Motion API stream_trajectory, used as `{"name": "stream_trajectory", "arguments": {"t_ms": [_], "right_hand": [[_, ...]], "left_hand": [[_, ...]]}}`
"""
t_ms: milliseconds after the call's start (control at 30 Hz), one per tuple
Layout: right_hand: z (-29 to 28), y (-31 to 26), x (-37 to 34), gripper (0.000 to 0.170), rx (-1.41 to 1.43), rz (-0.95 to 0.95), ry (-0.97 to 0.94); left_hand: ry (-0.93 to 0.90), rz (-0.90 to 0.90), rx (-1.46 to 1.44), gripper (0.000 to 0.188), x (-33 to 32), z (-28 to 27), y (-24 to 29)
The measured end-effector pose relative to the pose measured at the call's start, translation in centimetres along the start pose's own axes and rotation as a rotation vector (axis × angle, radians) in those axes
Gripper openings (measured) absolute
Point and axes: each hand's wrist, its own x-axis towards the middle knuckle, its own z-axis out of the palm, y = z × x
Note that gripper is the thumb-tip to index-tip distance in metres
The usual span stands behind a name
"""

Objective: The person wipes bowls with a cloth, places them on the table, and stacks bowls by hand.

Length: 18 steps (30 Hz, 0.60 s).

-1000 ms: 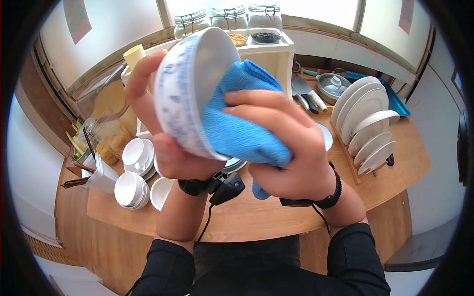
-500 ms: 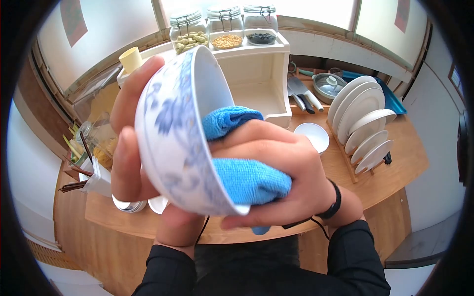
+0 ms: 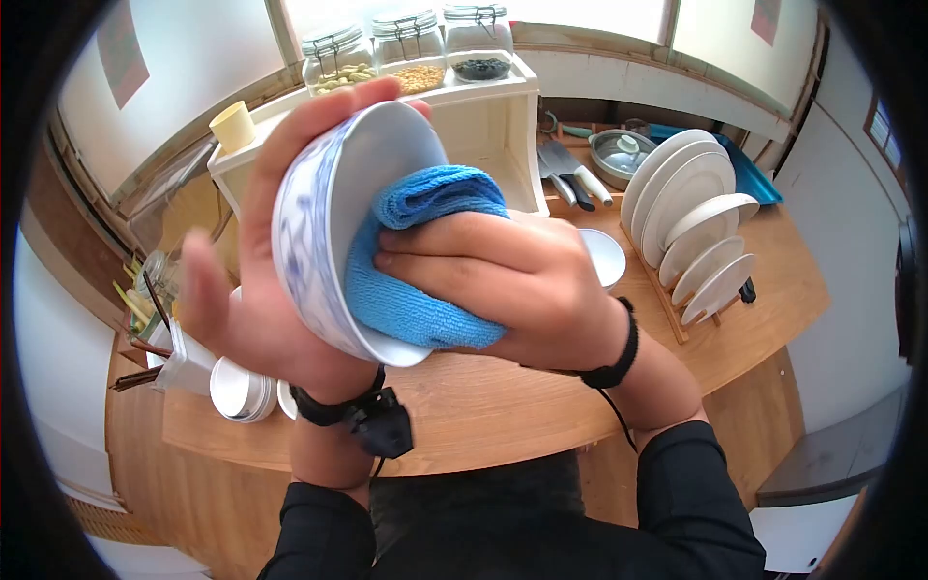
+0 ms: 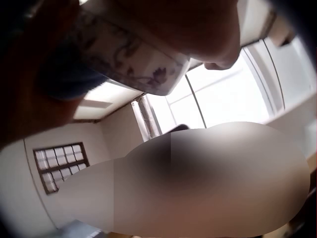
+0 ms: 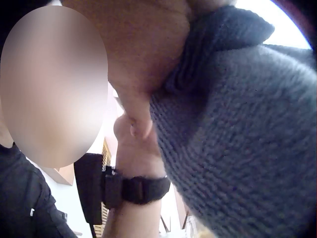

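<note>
A white bowl (image 3: 372, 145) with blue flowers on its outside is held up above the table, tipped on its side with its mouth facing right. My left hand (image 3: 256, 314) holds it from the left, fingers round its upper side, the blurred thumb sticking out away from it. With my right hand (image 3: 512, 275) I grip a bunched blue cloth (image 3: 425, 304) and press it against the bowl's inside. The bowl's flowered wall (image 4: 131, 59) shows from below in the left wrist view. In the right wrist view the cloth (image 5: 247, 139) fills the right side.
Plates (image 3: 686, 188) stand in a wooden rack (image 3: 660, 290) on the right, beside a small white bowl (image 3: 604, 259). Knives (image 3: 570, 169) and a lidded pot (image 3: 619, 159) lie behind. Stacked white bowls (image 3: 237, 390) stand at left near a chopstick holder (image 3: 187, 358). Jars (image 3: 411, 53) top a white shelf (image 3: 527, 126).
The bowl came closer to the camera, then moved back down and left, its mouth turning more into view. My left thumb has swung off the bowl. The right hand moved left with the cloth.
</note>
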Motion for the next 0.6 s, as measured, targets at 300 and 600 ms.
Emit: {"name": "stream_trajectory", "arguments": {"t_ms": [300,600], "right_hand": [[-0.5,-3.2,0.1,0.05,0.598,0.23,0.069],[-3.7,0.0,0.6,0.034,-0.352,-0.252,-0.06]], "left_hand": [[-0.396,0.834,0.831,0.103,-1.1,-1.6,-1.7],[0.02,-0.309,-0.09,0.093,-0.2,0.2,2.0]]}}
